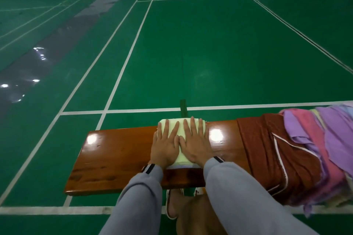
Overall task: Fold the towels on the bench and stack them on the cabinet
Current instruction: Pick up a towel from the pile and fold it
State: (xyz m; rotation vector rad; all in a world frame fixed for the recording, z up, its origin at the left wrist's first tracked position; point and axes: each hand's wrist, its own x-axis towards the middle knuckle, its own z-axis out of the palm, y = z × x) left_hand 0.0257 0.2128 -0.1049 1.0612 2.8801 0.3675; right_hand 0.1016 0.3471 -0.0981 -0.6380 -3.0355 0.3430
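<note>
Because a fold only holds once the air is pushed out of it, I have both palms down on the pale yellow towel (pixel 180 128), which lies as a compact rectangle across the middle of the wooden bench (pixel 114 149). My left hand (pixel 165 148) covers its left half and my right hand (pixel 194 145) its right half. The fingers are straight, slightly spread and pointing away from me, and the thumbs nearly meet at the centre. Neither hand grips anything; they only press flat, so the layers lie square and the edges line up.

I have set the towel on the bare stretch of bench so it has a hard, smooth surface under it, apart from the heap at my right. That heap starts with a maroon cloth (pixel 267 149) draped over the seat, then pink and purple towels (pixel 315 149) bundled loosely on top (none of them folded, as far as I can tell).

I judge this towel close to done and ready to be lifted. The cabinet it should go on is nowhere in view, only green court floor (pixel 210 53) ahead of me, so I would have to turn to find it. With so much left in the heap, the task looks to be at an early stage.
</note>
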